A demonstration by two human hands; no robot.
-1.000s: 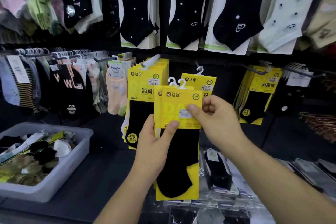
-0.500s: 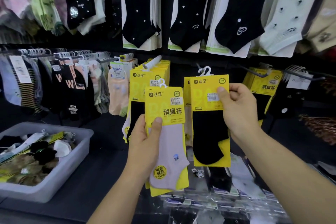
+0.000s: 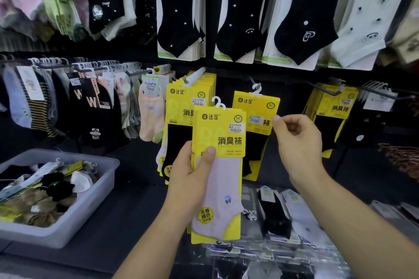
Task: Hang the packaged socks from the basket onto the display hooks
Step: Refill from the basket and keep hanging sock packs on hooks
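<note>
While my left hand point(image 3: 192, 179) grips the lilac sock pack point(image 3: 218, 133) by its yellow card, thumb on the front and fingers behind, the pack sits in front of the display and is not yet on any peg. Two white hangers point(image 3: 218, 103) show at its top, so I judge a second pack may be tucked behind it. My right hand point(image 3: 299, 142) hovers, fingers curled, at the right edge of the black sock pack point(image 3: 256, 108), which hangs on a dark peg point(image 3: 251, 79) I can barely make out. I cannot tell whether the fingertip pinches that card or only touches it. If it is caught, drawing the hand away could drag the black pack off the peg's open end. The paired hangers could also snag. Threading just one would drop the other pack onto the loose packets point(image 3: 294, 222) below. The neighbouring row of yellow packs point(image 3: 192, 95) looks crowded, so forcing another on could knock some loose. The grey basket point(image 3: 97, 197), well off to the left, holds more socks.
</note>
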